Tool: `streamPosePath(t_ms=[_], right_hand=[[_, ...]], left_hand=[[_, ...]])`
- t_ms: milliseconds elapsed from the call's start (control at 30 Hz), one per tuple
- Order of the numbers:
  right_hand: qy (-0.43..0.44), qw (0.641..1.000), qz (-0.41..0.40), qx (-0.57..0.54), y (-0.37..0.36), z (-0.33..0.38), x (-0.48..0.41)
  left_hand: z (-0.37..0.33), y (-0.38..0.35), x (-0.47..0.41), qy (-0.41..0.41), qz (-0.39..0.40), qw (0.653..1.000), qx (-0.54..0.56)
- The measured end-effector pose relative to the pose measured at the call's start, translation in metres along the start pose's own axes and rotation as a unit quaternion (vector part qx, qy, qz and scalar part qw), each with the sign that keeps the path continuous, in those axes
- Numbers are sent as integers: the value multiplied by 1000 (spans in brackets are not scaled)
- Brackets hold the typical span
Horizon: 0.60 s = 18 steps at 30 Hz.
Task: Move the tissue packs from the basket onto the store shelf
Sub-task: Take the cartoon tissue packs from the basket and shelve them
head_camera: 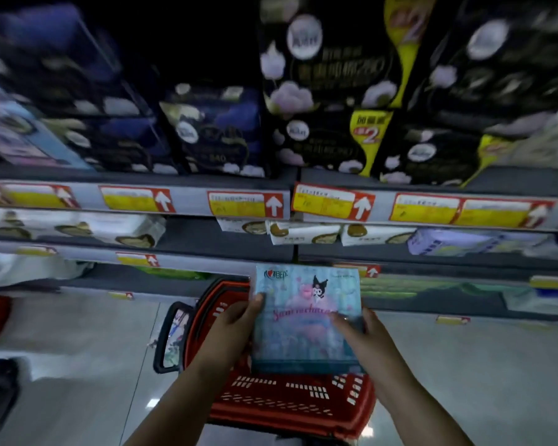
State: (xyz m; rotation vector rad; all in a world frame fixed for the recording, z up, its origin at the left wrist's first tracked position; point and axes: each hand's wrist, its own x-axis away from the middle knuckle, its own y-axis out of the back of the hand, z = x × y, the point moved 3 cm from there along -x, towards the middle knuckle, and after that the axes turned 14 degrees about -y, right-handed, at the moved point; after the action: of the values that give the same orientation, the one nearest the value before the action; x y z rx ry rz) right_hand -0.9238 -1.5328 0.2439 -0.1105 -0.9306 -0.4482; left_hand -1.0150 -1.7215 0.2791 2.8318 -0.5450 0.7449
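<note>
Above red basket (290, 403), pale-blue cartoon-printed tissue pack (305, 320), both hands gripping

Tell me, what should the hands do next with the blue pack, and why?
Probably lift the tissue pack forward toward the shelf. The left hand and right hand grip its sides, it is above the red basket, and a gap shows between packs there.
</note>
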Motion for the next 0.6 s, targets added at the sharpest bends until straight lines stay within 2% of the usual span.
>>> streamPosePath(t_ms=[200, 400, 600], right_hand=[[45, 999, -7, -17, 18, 55, 81], [91, 995, -1, -40, 26, 99, 138], [102, 991, 14, -87, 39, 142, 191]], left_hand=[[-73, -1, 44, -31, -30, 999, 29], [-139, 6, 75, -54, -5, 997, 53], [-198, 14, 105, -97, 9, 994, 58]])
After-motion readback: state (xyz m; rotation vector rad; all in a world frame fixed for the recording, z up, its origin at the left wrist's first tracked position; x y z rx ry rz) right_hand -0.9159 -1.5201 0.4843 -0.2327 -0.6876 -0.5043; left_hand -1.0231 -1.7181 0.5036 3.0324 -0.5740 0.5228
